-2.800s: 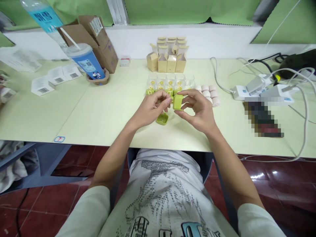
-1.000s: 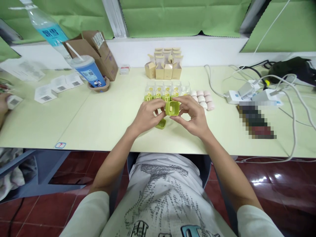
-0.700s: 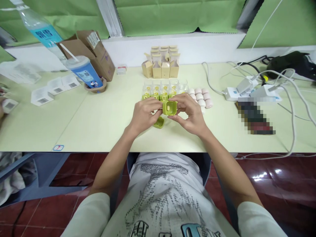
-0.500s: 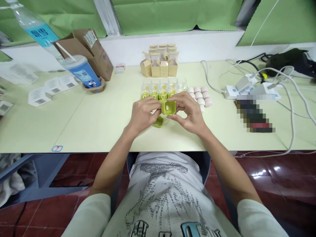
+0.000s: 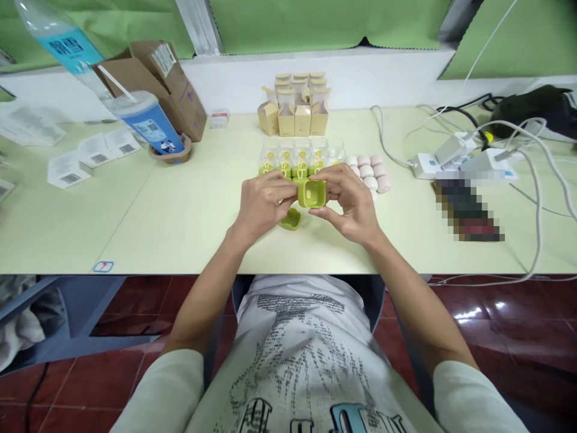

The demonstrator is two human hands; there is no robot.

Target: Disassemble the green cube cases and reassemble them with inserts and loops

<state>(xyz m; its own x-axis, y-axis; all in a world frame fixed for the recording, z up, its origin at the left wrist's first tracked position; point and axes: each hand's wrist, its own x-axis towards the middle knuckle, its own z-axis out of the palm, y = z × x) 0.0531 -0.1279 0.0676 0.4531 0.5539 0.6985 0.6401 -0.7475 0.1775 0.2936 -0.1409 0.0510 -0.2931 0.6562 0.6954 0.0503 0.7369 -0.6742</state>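
My left hand (image 5: pixel 261 204) and my right hand (image 5: pixel 351 201) meet over the pale green table (image 5: pixel 180 210), both pinched on a small square green case (image 5: pixel 311 193) whose open side faces me, with a pale piece inside. A second green piece (image 5: pixel 291 219) lies on the table just below my left fingers. Right behind my hands stands a row of clear little boxes with green and yellow contents (image 5: pixel 300 159), and beside them a cluster of pale pink rounded pieces (image 5: pixel 372 174).
Small tan cartons (image 5: pixel 295 111) stand near the back wall. At the left are a blue cup with a straw (image 5: pixel 148 123), a water bottle (image 5: pixel 63 42), a brown cardboard box (image 5: pixel 162 75) and barcode labels (image 5: pixel 90 153). A power strip with chargers and cables (image 5: pixel 469 159) fills the right side.
Both hands turned the green case so its open side faces me, and a pale piece now sits inside it. The second green piece stayed on the table.
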